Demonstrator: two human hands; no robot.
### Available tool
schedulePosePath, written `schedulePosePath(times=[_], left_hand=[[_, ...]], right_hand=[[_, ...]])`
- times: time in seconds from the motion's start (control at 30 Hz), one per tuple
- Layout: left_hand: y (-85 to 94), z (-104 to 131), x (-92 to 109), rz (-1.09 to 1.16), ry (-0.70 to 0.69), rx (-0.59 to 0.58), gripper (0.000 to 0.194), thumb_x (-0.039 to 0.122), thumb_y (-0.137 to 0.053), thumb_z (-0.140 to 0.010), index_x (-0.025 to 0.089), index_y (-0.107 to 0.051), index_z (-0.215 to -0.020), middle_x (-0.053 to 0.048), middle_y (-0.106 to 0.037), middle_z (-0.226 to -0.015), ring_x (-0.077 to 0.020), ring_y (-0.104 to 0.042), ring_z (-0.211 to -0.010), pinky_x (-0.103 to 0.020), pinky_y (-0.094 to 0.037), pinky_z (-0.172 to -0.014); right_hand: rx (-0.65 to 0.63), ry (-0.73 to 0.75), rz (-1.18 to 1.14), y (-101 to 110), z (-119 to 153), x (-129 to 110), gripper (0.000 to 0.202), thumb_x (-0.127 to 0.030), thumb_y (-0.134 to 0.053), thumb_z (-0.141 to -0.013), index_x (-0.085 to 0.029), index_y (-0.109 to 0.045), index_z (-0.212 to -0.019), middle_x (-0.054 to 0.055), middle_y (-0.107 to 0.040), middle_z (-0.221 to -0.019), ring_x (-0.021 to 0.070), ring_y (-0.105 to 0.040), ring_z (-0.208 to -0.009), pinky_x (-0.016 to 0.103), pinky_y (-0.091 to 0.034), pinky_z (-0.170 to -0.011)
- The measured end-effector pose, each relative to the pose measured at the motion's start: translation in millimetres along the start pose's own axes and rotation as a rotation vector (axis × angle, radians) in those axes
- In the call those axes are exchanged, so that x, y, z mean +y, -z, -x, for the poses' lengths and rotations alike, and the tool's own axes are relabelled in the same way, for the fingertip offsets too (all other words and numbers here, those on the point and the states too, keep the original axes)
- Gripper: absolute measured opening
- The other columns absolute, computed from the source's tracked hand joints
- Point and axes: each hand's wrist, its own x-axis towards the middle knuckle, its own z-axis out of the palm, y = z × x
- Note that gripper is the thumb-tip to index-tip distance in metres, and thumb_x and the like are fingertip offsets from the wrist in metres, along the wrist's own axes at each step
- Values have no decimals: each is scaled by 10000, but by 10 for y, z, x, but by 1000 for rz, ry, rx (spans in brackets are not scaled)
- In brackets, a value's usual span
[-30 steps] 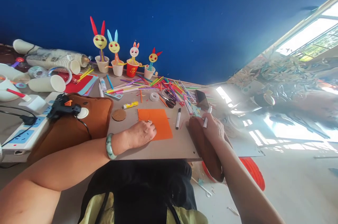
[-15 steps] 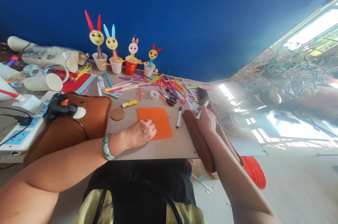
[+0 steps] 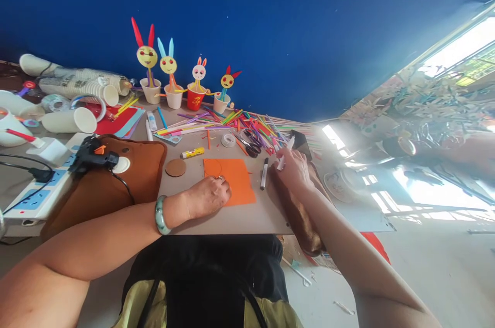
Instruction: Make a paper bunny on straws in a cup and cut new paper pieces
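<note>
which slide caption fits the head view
Left hand on orange paper, right hand holding slim white object, rabbit-eared figures behind.

1. Chunky round bangle point(image 3: 159, 215) on the left wrist, mottled green with paler greyish patches, smooth and kinda glossy.
2. Left hand point(image 3: 209, 197) also has a slim ring point(image 3: 221, 178) on one finger. Looks silvery, but it's way too small to make out any detail.
3. Arms are bare as far up as they show, both the left arm point(image 3: 77, 245) and the right arm point(image 3: 348, 245).
4. Clothes are mostly plain black cloth point(image 3: 209, 279), with shiny-ish yellow-green fabric point(image 3: 276, 316) at both sides.
5. Black straps or cords point(image 3: 255, 307) (can't tell which) run across the yellow-green bits.
</note>
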Motion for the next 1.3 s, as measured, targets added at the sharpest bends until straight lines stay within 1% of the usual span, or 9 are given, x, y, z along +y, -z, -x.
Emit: schedulePosePath(times=[0.17,0.3,0.43,0.57,0.77,0.87,0.97,1.13,1.3], left_hand=[[-12,-14,-7,-8,13,-34,185,2,-525,-863,80,-634,-990,-142,-674,-924,-240,-640,-837,-360,-501,-648],[35,-17,-11,16,7,-19,192,-29,-511,-854,95,-641,-923,-144,-672,-896,-239,-639,-830,-351,-492,-621],[137,-18,-12,44,7,-29,193,-34,-505,-855,98,-643,-882,-140,-662,-859,-243,-638,-813,-349,-492,-604],[207,-13,-8,62,14,-70,168,5,-512,-874,109,-642,-891,-135,-657,-891,-244,-634,-851,-353,-513,-641],[180,-14,4,42,18,-81,182,22,-487,-882,132,-628,-915,-111,-630,-879,-240,-606,-852,-346,-501,-635],[153,-14,9,39,24,-84,163,45,-489,-894,141,-619,-917,-110,-624,-894,-242,-595,-852,-350,-494,-631],[102,-8,12,22,18,-63,155,53,-490,-899,154,-606,-916,-106,-621,-921,-241,-583,-851,-356,-486,-632],[7,-3,4,23,11,-57,153,58,-488,-902,158,-600,-934,-107,-625,-955,-240,-574,-861,-355,-479,-643],[15,-6,3,20,17,-52,163,47,-485,-898,159,-600,-927,-96,-619,-928,-233,-569,-854,-351,-476,-651]], right_hand=[[-60,-19,-108,-11,-450,-244,137,-225,-557,-801,-222,-626,-919,53,-664,-752,229,-572,-714,324,-375,-693],[-66,-187,-129,-134,-807,-240,122,-300,-611,-795,-230,-628,-893,37,-639,-715,220,-534,-664,304,-327,-634],[-71,-258,-149,-295,-1020,-228,118,-335,-626,-808,-228,-611,-855,30,-609,-676,218,-513,-648,306,-327,-636],[-30,-262,-165,-497,-1047,-225,100,-310,-598,-822,-227,-598,-879,39,-629,-720,229,-539,-688,316,-346,-664],[103,-267,-254,-744,-1006,-134,175,-280,-527,-813,-215,-591,-962,61,-681,-857,256,-595,-837,376,-404,-803],[172,-236,-263,-743,-1027,-95,201,-274,-529,-800,-223,-577,-989,73,-703,-930,274,-599,-922,431,-387,-910],[169,-255,-264,-702,-1050,-57,217,-256,-531,-792,-223,-573,-1002,86,-714,-986,290,-602,-983,461,-359,-963],[132,-386,-375,-665,-1065,37,240,-253,-517,-795,-226,-562,-1029,76,-720,-974,280,-616,-950,441,-397,-905],[161,-418,-379,-686,-1075,122,258,-254,-521,-760,-223,-555,-1013,84,-698,-954,289,-600,-929,460,-388,-904]])
